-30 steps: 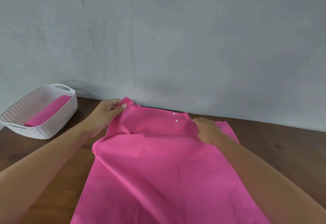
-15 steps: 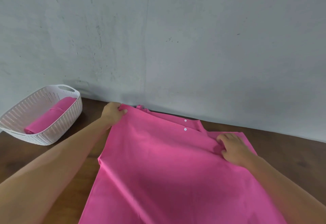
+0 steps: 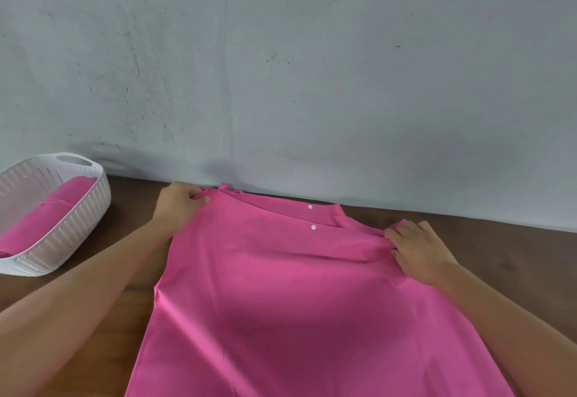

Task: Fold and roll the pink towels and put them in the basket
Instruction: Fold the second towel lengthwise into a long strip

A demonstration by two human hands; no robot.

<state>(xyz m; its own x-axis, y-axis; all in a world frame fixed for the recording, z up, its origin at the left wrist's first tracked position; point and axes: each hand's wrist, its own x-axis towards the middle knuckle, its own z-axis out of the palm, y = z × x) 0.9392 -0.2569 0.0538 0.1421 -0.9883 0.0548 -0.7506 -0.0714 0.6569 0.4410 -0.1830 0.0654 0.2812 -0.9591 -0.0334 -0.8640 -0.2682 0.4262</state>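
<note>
While one rolled towel (image 3: 46, 209) lies in the basket (image 3: 93, 206) at left, our left hand (image 3: 178, 206) pinches the pink towel (image 3: 281, 303) at centre frame, far corner; right hand (image 3: 418, 250) pinches the opposite corner. We judge: tension evenly, align edges before folding.

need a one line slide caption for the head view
Both hands, left and right, pinch the far edge of a pink towel on the table; one rolled towel lies in the basket.

Smooth matt cloth towel (image 3: 281, 303), perforated white plastic basket (image 3: 78, 225), brown wood table (image 3: 515, 250).
</note>
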